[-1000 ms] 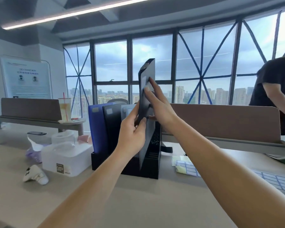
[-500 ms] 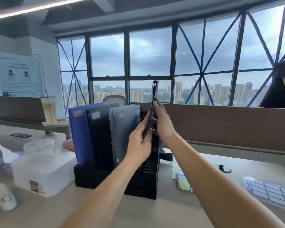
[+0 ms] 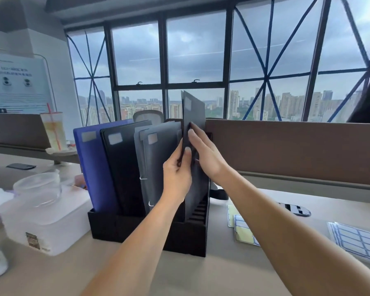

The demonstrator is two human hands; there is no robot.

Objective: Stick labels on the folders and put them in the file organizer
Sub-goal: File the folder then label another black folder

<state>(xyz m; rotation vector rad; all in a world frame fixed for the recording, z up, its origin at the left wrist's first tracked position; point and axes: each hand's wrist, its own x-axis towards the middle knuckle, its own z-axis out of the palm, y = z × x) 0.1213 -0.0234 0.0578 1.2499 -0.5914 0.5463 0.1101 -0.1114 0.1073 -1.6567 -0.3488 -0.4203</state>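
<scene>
Folder (image 3: 195, 112): dark and upright, with its lower part inside the rightmost slot of the organizer (image 3: 137, 229). It stands taller than the other folders. Whether its bottom edge reaches the base cannot be told.
Label (image 3: 187, 103): a pale rectangle stuck near the folder's top corner, on the side facing left.
Left hand (image 3: 176, 174): grasps the folder's near edge about halfway up, thumb on the right face and fingers curled round the other side.
Right hand (image 3: 205, 154): released, with straight fingers laid flat against the folder's right face, just above the left thumb.
Other folders: a blue one (image 3: 90, 167) at the far left, then a black one (image 3: 122, 167), then grey ones (image 3: 158, 159). All lean left in their slots, each with a pale label near the top.
Organizer: black and slotted, standing on the desk (image 3: 222, 274) in front of a brown partition (image 3: 286, 150).
Label sheets (image 3: 359, 242): blue-lined, lying flat on the desk at far right. Yellowish sheets (image 3: 241, 229) lie just right of the organizer.
Left side: a clear plastic box (image 3: 45, 223) beside the organizer, and a cup (image 3: 53, 131) with a straw behind it.
</scene>
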